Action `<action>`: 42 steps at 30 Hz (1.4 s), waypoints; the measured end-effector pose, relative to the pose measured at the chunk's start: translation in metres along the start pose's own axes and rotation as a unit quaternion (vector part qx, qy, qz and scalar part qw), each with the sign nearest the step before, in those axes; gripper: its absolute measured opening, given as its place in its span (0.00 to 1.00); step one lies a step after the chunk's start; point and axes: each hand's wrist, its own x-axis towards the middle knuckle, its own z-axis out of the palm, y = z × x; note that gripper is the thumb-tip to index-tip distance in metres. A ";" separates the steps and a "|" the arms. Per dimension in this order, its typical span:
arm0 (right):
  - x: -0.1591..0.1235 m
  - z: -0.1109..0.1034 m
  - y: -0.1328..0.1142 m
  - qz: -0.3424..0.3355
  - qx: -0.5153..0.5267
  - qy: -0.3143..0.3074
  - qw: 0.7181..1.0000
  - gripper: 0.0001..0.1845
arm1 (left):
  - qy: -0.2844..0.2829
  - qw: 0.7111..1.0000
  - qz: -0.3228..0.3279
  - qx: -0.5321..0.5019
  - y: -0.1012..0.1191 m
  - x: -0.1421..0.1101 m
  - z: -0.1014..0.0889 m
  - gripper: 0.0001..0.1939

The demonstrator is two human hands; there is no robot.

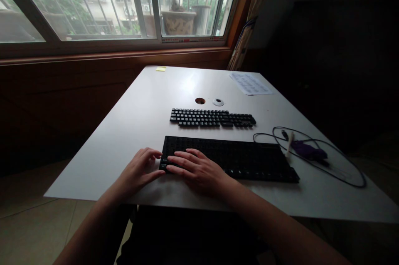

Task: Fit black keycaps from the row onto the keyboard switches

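Note:
A black keyboard base lies near the front edge of the table, mostly bare of keycaps, with a few keys at its lower left and along its front row. At its left end is my left hand, thumb and curved fingers apart, their tips against the keyboard's side edge. My right hand rests over the left part of the keyboard, palm down, fingers stretched toward the lower-left keys. Behind the keyboard, loose black keycaps are set out in rows like a keyboard layout.
A cable loops on the right around a purple item and a pale stick-like tool. Printed sheets lie at the back right. The white table has a round hole, a ring-shaped cover and a yellow note.

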 end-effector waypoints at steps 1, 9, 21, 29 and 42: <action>0.000 -0.001 0.000 0.000 0.000 -0.004 1.000 0.27 | 0.001 1.000 0.004 0.004 0.000 0.000 0.000 0.20; 0.000 -0.004 0.000 0.002 0.008 -0.023 1.000 0.28 | 0.003 0.999 0.018 0.033 -0.001 0.002 0.003 0.17; 0.001 -0.004 0.001 -0.002 0.020 -0.009 1.000 0.30 | -0.002 1.000 -0.001 0.013 0.002 0.002 0.000 0.14; 0.001 -0.004 0.001 0.001 0.022 -0.017 1.000 0.30 | 0.006 1.000 -0.008 -0.003 0.005 0.000 -0.001 0.14; 0.002 -0.003 0.000 0.004 0.020 -0.037 0.999 0.29 | 0.016 1.000 -0.008 -0.001 0.006 0.000 0.000 0.13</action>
